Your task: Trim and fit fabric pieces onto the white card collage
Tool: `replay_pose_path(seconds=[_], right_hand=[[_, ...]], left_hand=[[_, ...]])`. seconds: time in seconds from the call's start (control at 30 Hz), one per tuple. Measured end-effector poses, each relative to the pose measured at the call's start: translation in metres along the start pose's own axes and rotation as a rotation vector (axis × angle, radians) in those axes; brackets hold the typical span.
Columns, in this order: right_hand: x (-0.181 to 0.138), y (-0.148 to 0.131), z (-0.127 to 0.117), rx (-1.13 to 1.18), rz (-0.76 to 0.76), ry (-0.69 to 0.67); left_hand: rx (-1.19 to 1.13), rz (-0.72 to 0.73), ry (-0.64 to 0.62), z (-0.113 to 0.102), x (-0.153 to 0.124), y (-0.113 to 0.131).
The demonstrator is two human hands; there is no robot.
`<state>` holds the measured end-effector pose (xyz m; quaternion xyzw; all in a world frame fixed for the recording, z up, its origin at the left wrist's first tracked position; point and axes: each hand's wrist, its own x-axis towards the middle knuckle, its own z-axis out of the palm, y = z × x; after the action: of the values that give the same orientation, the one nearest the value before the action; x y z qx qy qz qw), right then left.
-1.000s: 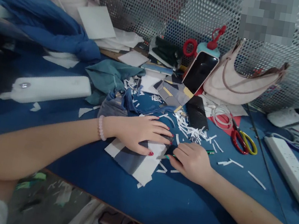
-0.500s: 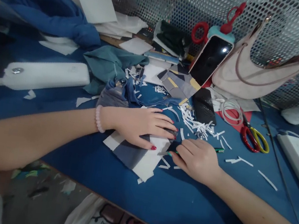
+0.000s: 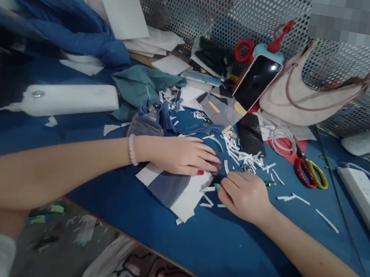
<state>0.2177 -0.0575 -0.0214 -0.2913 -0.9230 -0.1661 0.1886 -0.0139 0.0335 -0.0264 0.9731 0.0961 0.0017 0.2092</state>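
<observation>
White paper-like slivers [image 3: 234,149] littered the blue worktop [image 3: 217,243]. The left hand [image 3: 182,155] lay flat on a grey-and-white striped sheet [image 3: 168,188], fingers extended; the right hand [image 3: 245,196], fingers curled, apparently gripped a slim green-ended tool [image 3: 270,183] beside it. Edge-trimming seemed underway, the next move needing steady pressure.
</observation>
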Motion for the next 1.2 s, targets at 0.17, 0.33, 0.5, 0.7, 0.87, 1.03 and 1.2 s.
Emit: replay_pose_path(seconds=[0.17,0.33,0.5,0.7,0.87,1.03,1.2], right_hand=[[0.0,0.0,0.0,-0.033,0.003,0.004],[-0.002,0.0,0.0,-0.052,-0.004,0.002],[-0.003,0.0,-0.001,-0.045,-0.006,0.004],[-0.004,0.0,0.0,-0.042,-0.015,0.026],[-0.005,0.0,-0.001,-0.034,-0.035,0.047],[-0.006,0.0,0.001,-0.005,-0.02,0.053],[-0.007,0.0,0.003,0.009,0.005,0.068]], left_hand=[[-0.002,0.018,-0.009,0.0,-0.002,0.001],[0.012,0.035,-0.002,0.0,-0.003,0.0],[0.017,0.034,-0.004,-0.001,-0.003,0.001],[0.02,0.035,0.017,-0.002,-0.003,0.003],[0.041,0.035,0.017,-0.003,-0.003,0.005],[0.031,0.032,0.028,-0.006,-0.004,0.008],[0.049,0.024,0.019,-0.007,-0.004,0.01]])
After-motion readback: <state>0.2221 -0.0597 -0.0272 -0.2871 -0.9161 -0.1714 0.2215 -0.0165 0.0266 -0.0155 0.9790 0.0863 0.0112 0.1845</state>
